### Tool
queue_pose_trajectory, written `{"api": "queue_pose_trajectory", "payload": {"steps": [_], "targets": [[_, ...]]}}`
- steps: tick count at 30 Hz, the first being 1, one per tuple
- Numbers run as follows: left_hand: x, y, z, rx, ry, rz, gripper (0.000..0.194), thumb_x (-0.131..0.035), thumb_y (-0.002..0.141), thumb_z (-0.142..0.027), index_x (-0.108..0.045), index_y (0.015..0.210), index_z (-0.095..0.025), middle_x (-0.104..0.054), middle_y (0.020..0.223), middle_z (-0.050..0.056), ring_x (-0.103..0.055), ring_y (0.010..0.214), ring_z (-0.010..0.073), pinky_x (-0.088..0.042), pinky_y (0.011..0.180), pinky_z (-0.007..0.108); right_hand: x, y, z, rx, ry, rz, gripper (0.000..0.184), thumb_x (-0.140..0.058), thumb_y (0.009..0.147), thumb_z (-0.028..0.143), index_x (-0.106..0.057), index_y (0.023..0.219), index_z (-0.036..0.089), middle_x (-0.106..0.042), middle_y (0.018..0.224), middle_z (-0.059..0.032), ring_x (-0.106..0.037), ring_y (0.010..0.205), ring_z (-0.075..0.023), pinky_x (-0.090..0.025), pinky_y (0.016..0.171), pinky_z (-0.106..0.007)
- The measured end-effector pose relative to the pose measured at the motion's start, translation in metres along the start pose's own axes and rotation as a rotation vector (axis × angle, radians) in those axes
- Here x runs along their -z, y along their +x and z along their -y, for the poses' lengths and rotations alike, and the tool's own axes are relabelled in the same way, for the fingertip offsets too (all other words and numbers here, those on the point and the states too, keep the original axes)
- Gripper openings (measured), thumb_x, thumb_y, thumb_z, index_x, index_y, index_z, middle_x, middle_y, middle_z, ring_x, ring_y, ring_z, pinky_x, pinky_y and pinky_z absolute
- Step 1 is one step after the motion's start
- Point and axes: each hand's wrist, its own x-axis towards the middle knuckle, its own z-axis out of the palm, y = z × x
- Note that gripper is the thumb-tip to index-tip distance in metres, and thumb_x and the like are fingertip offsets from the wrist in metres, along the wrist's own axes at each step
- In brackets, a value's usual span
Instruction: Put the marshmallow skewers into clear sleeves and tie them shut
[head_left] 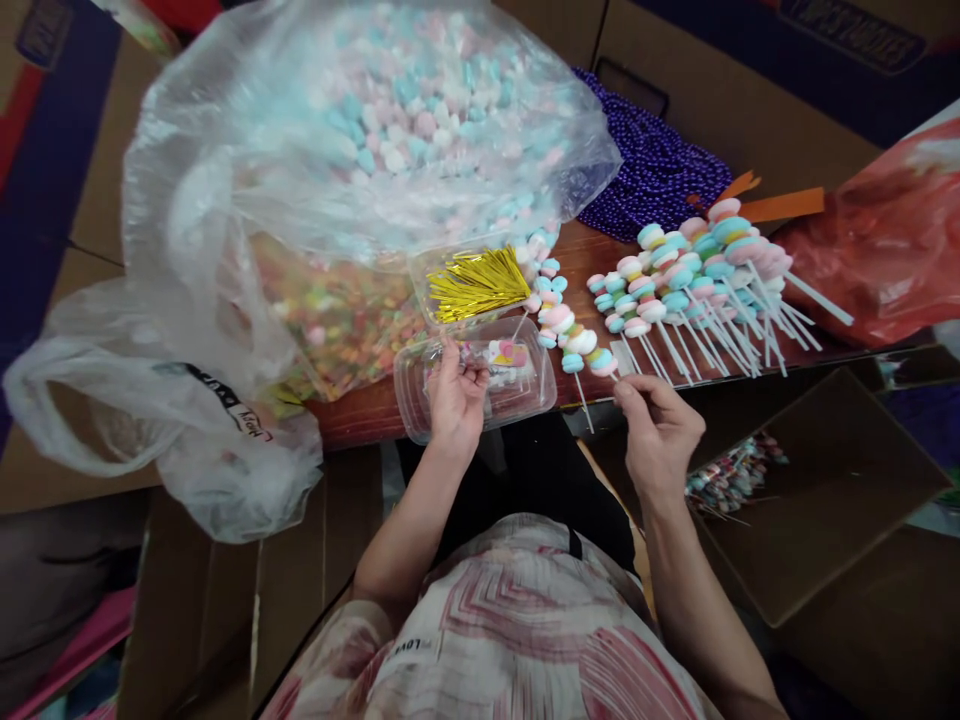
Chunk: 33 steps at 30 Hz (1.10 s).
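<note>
Tabletop (581,255) is crowded right to its front edge. Large clear bag of pastel candy (420,110) slumps across the back; if it sags, it could shove whatever lies in front. Heap of candy sticks (694,270), right side, has white ends pointing toward the edge; a brush of my sleeve or wrist might roll some off. Clear tray (411,400) sits at the edge beneath my left hand (459,400); weight on its rim could tip it. My hands are apart. Right hand (660,425): thumb and forefinger pinched on the bare end of one candy skewer (580,341), between tray and heap. Held by that end alone, it may twist, I judge, the load being far out. Left fingers curl beside a printed wrapper (506,353); cannot tell whether they grip it. Film looks thin; a skewed tug could crease it.
</note>
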Motion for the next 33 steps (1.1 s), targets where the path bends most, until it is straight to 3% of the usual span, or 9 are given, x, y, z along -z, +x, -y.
{"api": "queue_pose_trajectory", "payload": {"steps": [5,12,20,25,29,33], "targets": [[0.002,0.001,0.001,-0.014,0.015,0.025,0.031,-0.09,0.076,-0.035,-0.064,0.08,-0.019,-0.067,0.07,-0.006,-0.061,0.057,0.005,-0.046,0.059,0.018,0.014,-0.012,0.016,0.138,-0.024,0.114,0.009,-0.068,0.094,0.024,-0.074,0.087,0.022,-0.071,0.08,-0.0003,-0.065,0.074,-0.0163,-0.049,0.069,-0.031],[0.005,0.001,-0.002,-0.029,0.022,0.045,0.036,-0.093,0.071,-0.035,-0.062,0.079,-0.018,-0.066,0.068,-0.006,-0.062,0.056,0.006,-0.047,0.057,0.019,0.028,-0.007,0.016,0.373,-0.273,0.171,0.01,-0.068,0.094,0.016,-0.074,0.092,0.024,-0.075,0.083,0.0001,-0.067,0.076,-0.0169,-0.047,0.077,-0.034],[0.011,0.007,0.001,-0.047,0.075,0.086,0.04,-0.093,0.069,-0.043,-0.063,0.079,-0.019,-0.067,0.069,-0.004,-0.062,0.055,0.0077,-0.046,0.056,0.02,0.03,-0.007,0.019,0.301,-0.231,0.188,0.009,-0.067,0.095,0.018,-0.072,0.092,0.024,-0.072,0.082,0.0003,-0.066,0.075,-0.0163,-0.048,0.074,-0.033],[0.012,0.006,0.002,-0.059,0.096,0.086,0.041,-0.093,0.068,-0.044,-0.063,0.08,-0.019,-0.066,0.069,-0.005,-0.063,0.055,0.0074,-0.047,0.056,0.019,0.028,-0.008,0.018,0.414,-0.318,0.167,0.009,-0.067,0.095,0.017,-0.072,0.091,0.024,-0.074,0.081,0.0,-0.067,0.074,-0.0168,-0.046,0.075,-0.034],[0.012,0.007,0.004,-0.173,0.117,0.109,0.04,-0.091,0.07,-0.047,-0.063,0.078,-0.02,-0.065,0.069,-0.005,-0.063,0.056,0.0072,-0.049,0.058,0.019,0.031,-0.008,0.019,0.483,-0.418,0.198,0.01,-0.067,0.095,0.021,-0.074,0.09,0.025,-0.076,0.082,-0.0022,-0.068,0.076,-0.0195,-0.045,0.074,-0.037],[0.011,0.004,0.006,-0.292,0.137,0.11,0.037,-0.089,0.074,-0.045,-0.062,0.077,-0.021,-0.063,0.066,-0.006,-0.062,0.056,0.0076,-0.05,0.061,0.02,0.031,-0.009,0.021,0.486,-0.379,0.227,0.01,-0.068,0.094,0.02,-0.075,0.09,0.026,-0.077,0.081,-0.0018,-0.069,0.076,-0.02,-0.046,0.075,-0.038]]}}
